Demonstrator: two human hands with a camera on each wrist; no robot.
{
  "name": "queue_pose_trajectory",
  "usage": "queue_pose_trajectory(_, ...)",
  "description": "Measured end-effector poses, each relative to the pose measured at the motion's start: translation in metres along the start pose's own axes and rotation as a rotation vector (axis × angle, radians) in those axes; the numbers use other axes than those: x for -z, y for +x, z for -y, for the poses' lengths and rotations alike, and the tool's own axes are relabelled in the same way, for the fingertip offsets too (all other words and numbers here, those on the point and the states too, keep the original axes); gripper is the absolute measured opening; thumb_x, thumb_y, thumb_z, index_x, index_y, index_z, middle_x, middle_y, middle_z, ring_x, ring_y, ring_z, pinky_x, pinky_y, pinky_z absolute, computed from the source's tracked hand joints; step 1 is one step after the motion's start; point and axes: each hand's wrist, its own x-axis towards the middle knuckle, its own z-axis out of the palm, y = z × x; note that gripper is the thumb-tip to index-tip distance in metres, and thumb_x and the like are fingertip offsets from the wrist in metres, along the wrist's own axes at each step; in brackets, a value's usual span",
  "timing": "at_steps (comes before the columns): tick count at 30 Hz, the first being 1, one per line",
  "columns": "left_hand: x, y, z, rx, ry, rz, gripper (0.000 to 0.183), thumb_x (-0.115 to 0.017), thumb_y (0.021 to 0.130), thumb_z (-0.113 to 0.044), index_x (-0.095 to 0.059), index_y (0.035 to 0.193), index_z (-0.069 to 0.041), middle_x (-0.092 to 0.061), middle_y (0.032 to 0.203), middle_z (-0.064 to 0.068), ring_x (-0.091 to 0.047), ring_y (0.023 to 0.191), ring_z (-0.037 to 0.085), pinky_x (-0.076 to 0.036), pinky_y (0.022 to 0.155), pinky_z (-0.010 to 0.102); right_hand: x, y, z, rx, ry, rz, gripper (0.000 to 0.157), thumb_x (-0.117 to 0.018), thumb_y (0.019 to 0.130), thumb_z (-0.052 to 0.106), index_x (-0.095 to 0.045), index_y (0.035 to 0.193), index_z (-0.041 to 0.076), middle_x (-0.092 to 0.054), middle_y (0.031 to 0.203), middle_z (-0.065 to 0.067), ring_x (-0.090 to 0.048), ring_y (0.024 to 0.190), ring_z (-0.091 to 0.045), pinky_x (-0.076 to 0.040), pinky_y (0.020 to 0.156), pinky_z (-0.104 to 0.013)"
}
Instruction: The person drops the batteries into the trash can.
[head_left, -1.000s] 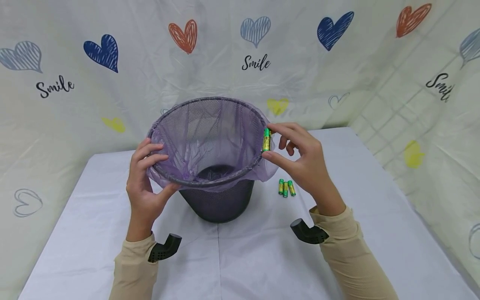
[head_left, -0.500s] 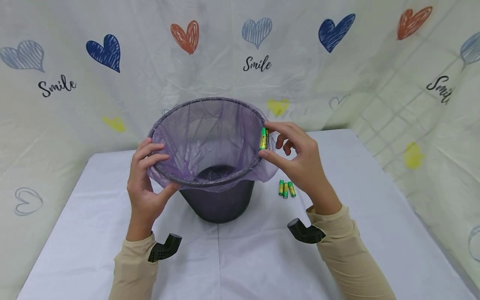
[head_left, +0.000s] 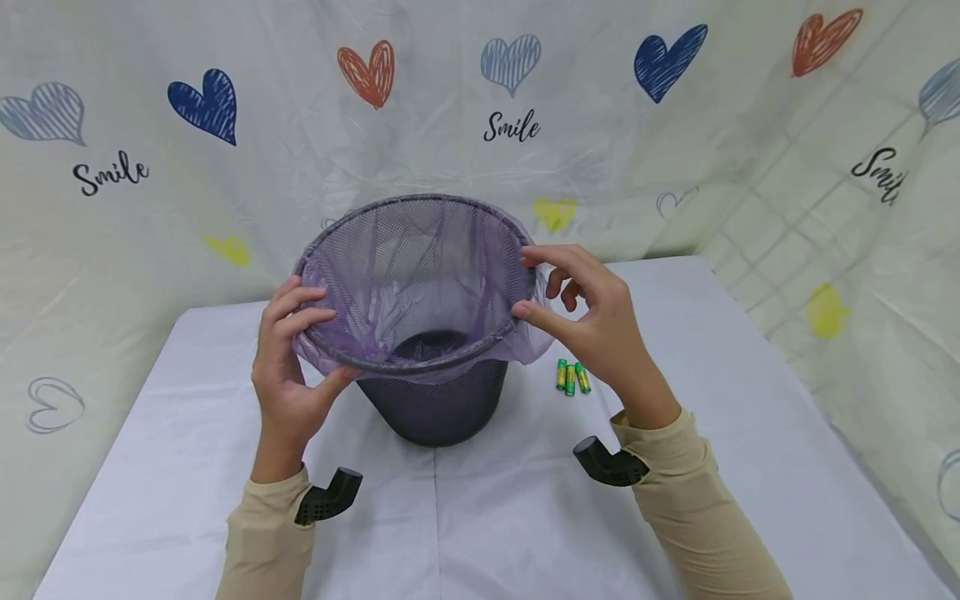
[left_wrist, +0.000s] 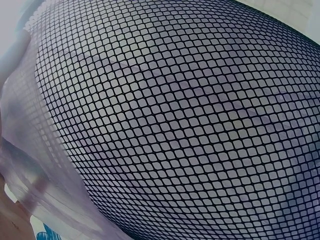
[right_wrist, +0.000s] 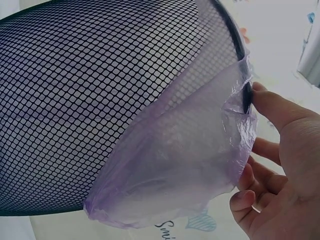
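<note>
Battery now out of right grip point(head_left: 602, 321)

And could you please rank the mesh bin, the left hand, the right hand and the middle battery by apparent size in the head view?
Largest to smallest:
1. Mesh bin
2. Left hand and right hand, too alike to rank
3. Middle battery, clearly smallest

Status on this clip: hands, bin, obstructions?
Left hand gripping bin. Right hand at bin's opposite side, holding nothing visible. Three batteries beside bin. No obstruction seen above bin.
</note>
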Motion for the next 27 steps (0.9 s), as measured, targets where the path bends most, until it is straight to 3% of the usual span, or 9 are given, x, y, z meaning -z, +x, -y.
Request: queue_pose_trajectory(27, 0.0, 0.0, 0.0, 0.008, 0.002, 0.001, 0.069, -0.078, 0.078, -0.044, -0.055, 0.097, 0.018, -0.06, 0.121, 0.014, -0.041, 0.134, 0.04, -0.027, 0.12, 0.05, 0.012, -0.014, -0.007, -0.052, -0.03, -0.045, 0.053, -0.082, 0.073, 0.003, -0.065, 0.122, 0.013, -0.065, 0.116, 0.001, -0.048, 0.077, -0.008, -0.037, 0.056, -0.022)
